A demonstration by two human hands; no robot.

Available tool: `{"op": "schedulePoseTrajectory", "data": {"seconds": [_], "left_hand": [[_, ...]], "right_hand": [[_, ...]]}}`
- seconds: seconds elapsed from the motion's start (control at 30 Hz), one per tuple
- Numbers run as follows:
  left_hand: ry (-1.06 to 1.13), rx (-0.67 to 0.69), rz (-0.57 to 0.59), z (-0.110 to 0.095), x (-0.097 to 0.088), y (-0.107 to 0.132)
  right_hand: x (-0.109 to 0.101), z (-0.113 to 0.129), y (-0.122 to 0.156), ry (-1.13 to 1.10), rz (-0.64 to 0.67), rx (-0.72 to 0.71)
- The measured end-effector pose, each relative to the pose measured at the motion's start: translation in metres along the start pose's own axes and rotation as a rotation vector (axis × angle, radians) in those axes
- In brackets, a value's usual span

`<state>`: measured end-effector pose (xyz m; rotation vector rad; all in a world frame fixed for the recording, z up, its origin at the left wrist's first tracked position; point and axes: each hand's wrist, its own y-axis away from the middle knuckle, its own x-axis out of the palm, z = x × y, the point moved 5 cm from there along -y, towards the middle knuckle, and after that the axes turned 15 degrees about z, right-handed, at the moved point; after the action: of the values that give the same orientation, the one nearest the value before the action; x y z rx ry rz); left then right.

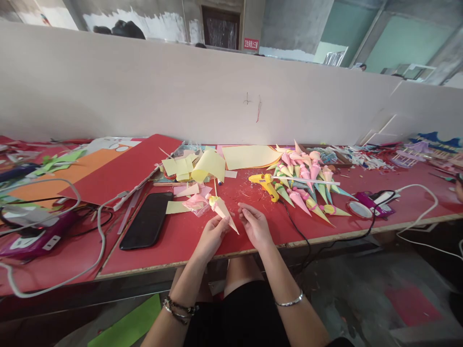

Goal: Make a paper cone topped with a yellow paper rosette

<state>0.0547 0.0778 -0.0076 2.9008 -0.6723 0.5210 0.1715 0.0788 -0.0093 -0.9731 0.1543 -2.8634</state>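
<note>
My left hand [212, 235] pinches a small paper cone [224, 212], pale pink with a yellow top, just above the red table [173, 241]. My right hand [255, 224] hovers close beside the cone's tip with its fingers loosely curled and nothing visible in them. A yellow glue gun [265, 184] lies on the table just beyond my right hand. A pile of several finished paper cones [307, 183] in pink, yellow and green lies to the right of the gun.
A black phone [147, 220] lies left of my hands. Yellow paper sheets and scraps [202, 166] sit behind. Red and orange card sheets [108, 171] lie at the left with cables and a purple device [32, 236]. A white partition wall [217, 91] backs the table.
</note>
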Motion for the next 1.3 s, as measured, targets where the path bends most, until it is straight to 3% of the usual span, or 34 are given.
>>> {"op": "schedulePoseTrajectory", "data": {"seconds": [0.17,0.43,0.57,0.73,0.83,1.0,1.17,1.3], "left_hand": [[-0.06,0.014,-0.022,0.004,-0.004,-0.001],[-0.164,-0.052,0.081,0.004,0.004,0.002],[-0.188,-0.078,0.119,0.001,0.009,0.003],[-0.299,-0.075,0.083,-0.008,0.013,0.003],[-0.361,-0.075,0.123,-0.011,0.018,0.004],[-0.386,-0.073,0.171,-0.011,0.02,0.004],[-0.44,-0.076,0.201,-0.011,0.02,0.004],[-0.452,-0.093,0.264,-0.009,0.023,0.006]], "right_hand": [[-0.007,0.006,0.0,0.048,-0.078,-0.026],[-0.011,0.008,-0.001,0.255,-0.085,-0.048],[-0.003,0.014,0.001,0.25,-0.049,-0.051],[0.009,0.032,0.004,0.407,-0.065,-0.144],[0.015,0.038,0.004,0.443,-0.052,-0.177],[0.022,0.039,0.004,0.434,-0.004,-0.193],[0.028,0.043,0.006,0.627,0.045,-0.314],[0.028,0.04,0.004,0.684,0.063,-0.315]]}}
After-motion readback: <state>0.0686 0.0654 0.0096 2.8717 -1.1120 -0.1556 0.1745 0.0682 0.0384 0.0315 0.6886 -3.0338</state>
